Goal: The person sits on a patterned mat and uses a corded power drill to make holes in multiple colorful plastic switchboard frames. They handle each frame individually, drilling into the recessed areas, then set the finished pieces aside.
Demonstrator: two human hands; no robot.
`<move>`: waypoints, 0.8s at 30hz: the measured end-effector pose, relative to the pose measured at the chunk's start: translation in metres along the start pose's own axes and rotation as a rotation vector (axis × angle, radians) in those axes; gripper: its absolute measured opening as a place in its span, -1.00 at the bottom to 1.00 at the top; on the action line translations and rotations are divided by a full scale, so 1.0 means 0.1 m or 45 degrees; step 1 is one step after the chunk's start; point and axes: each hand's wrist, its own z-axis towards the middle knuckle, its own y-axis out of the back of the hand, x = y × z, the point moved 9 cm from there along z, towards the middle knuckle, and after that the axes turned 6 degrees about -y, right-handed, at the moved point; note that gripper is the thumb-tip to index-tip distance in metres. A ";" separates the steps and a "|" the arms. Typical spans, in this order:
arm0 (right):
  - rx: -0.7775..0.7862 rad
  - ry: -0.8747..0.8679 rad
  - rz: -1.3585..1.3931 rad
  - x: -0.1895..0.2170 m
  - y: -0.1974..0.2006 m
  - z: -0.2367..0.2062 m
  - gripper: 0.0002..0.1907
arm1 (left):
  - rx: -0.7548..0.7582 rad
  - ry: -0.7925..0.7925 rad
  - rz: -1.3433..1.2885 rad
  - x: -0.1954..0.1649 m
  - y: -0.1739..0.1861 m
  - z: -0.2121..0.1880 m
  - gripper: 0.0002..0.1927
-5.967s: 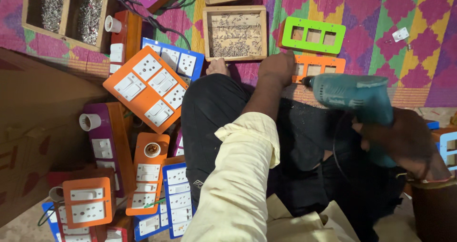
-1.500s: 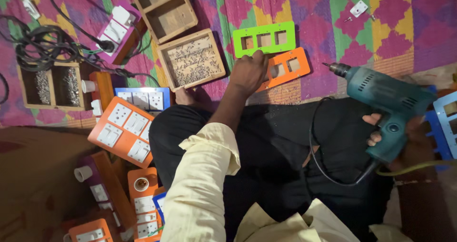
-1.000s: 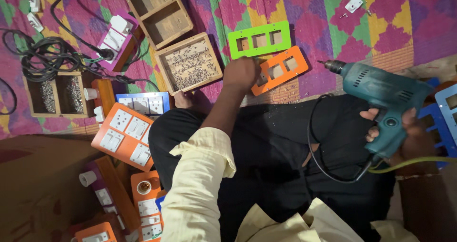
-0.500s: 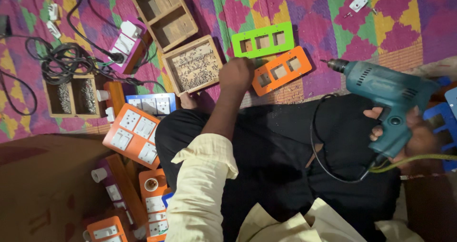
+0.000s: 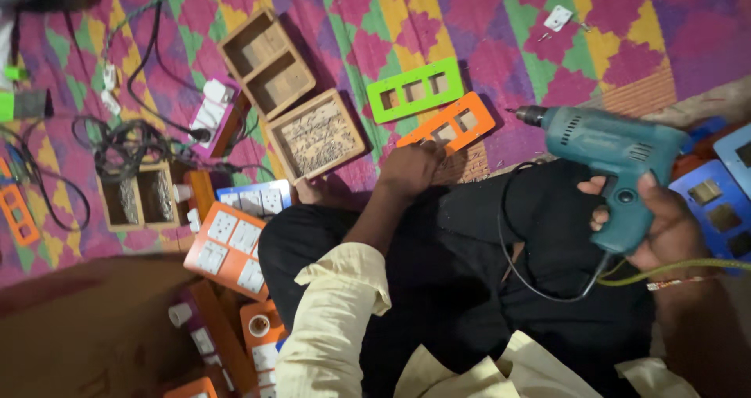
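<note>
Left hand (image 5: 413, 171): fingers curled together on near end of orange switch frame (image 5: 447, 128), on the patterned mat (image 5: 501, 22).
Right hand (image 5: 665, 226): fingers clamped round grip of teal electric drill (image 5: 606, 147), held above the lap, bit pointing left.
Green switch frame (image 5: 415, 90): just beyond the orange one.
Wooden screw box (image 5: 317, 136): left of the left hand.

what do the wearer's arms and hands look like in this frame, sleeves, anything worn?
Both hands bare, no gloves. The left hand comes out of a loose cream sleeve rolled back near the elbow, forearm uncovered. The right hand shows a thin multicoloured band at the wrist; no sleeve shows on that side. No rings that I can tell.
</note>
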 end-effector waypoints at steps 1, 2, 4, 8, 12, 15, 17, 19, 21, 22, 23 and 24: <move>-0.017 -0.022 0.021 -0.02 -0.01 -0.01 -0.31 | -0.043 -0.054 -0.002 -0.03 0.02 0.00 -0.73; -0.035 -0.044 0.042 -0.03 -0.03 -0.01 -0.32 | -0.052 -0.067 0.017 -0.04 0.02 0.00 -0.74; -0.056 0.049 0.006 0.03 -0.07 -0.04 -0.39 | -0.068 -0.099 0.056 -0.04 0.01 -0.01 -0.74; 0.050 0.052 0.146 0.08 -0.27 -0.02 -0.51 | -0.087 -0.176 0.134 -0.06 -0.06 0.06 -0.76; -0.173 0.068 0.031 0.14 -0.23 -0.10 -0.49 | -0.276 -0.399 0.146 -0.17 -0.02 0.04 -0.81; -0.209 0.062 0.018 0.20 -0.26 -0.16 -0.51 | -0.224 -0.208 0.035 -0.03 -0.08 0.09 -0.84; -0.181 0.046 0.032 0.22 -0.30 -0.17 -0.51 | -0.087 -0.074 0.063 0.04 -0.15 0.10 -0.82; -0.199 0.040 0.034 0.24 -0.32 -0.17 -0.51 | -0.042 -0.101 0.187 -0.06 -0.16 0.11 -0.76; -0.202 0.049 0.032 0.26 -0.33 -0.18 -0.51 | -0.065 -0.104 0.025 -0.20 -0.14 0.13 -0.72; -0.201 0.058 0.029 0.27 -0.34 -0.18 -0.51 | -0.076 -0.107 -0.057 -0.28 -0.14 0.16 -0.70; -0.199 0.066 0.025 0.28 -0.34 -0.18 -0.51 | -0.066 -0.071 -0.071 -0.32 -0.15 0.21 -0.67; -0.191 0.070 0.026 0.27 -0.35 -0.19 -0.52 | -0.057 -0.036 -0.085 -0.36 -0.16 0.26 -0.64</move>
